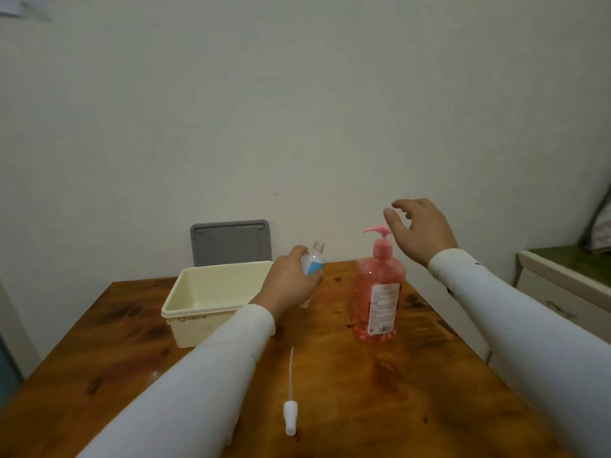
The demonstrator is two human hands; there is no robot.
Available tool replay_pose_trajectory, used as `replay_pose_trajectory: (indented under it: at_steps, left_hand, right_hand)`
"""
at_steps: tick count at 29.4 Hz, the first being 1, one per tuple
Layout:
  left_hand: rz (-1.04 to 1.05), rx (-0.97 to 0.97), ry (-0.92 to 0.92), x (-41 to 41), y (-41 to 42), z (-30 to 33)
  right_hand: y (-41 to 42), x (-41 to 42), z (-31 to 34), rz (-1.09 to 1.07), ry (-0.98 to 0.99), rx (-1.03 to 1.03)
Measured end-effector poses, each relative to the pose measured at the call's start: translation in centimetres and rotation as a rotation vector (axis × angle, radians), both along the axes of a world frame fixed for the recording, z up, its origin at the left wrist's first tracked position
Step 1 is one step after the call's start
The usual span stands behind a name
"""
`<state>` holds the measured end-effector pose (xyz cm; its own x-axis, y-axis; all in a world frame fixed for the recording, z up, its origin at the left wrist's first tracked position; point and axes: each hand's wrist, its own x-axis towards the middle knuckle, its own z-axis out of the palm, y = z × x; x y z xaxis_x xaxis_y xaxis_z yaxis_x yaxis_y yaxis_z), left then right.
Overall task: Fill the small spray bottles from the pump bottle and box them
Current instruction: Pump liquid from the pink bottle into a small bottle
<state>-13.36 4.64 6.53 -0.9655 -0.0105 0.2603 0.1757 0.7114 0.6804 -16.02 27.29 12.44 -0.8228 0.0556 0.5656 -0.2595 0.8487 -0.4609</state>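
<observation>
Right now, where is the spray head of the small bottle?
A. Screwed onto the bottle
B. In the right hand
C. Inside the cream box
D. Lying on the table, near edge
D: the spray head lies on the table with its tube pointing away, while the left hand holds the small bottle with its neck open and the right hand hovers empty over the pump bottle.

A knotty, varnished wooden table [380, 385] stands against a plain off-white wall [297, 110] under dim, even light. At three o'clock, a white cabinet [555, 292] with a dark green top sits beside it, patterned fabric [603, 233] resting above. A pale shape [13, 9] shows at eleven o'clock.
</observation>
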Motion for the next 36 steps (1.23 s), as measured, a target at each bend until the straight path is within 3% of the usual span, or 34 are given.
replay_pose_trajectory:
  at_steps: [13,24,36]
  left_hand:
    - [-0.18,-0.103,0.016,-6.7,4.4,0.0]
    - [-0.263,-0.036,0.083,-7.4,5.0,0.8]
    - [-0.243,-0.108,0.099,-7.2,6.3,1.5]
  right_hand:
    - [0.0,-7.5,0.5,0.071,-0.19,0.005]
    - [-0.5,-7.9,0.8,0.135,-0.374,0.018]
    - [-0.7,-7.7,0.5,0.155,-0.481,0.016]
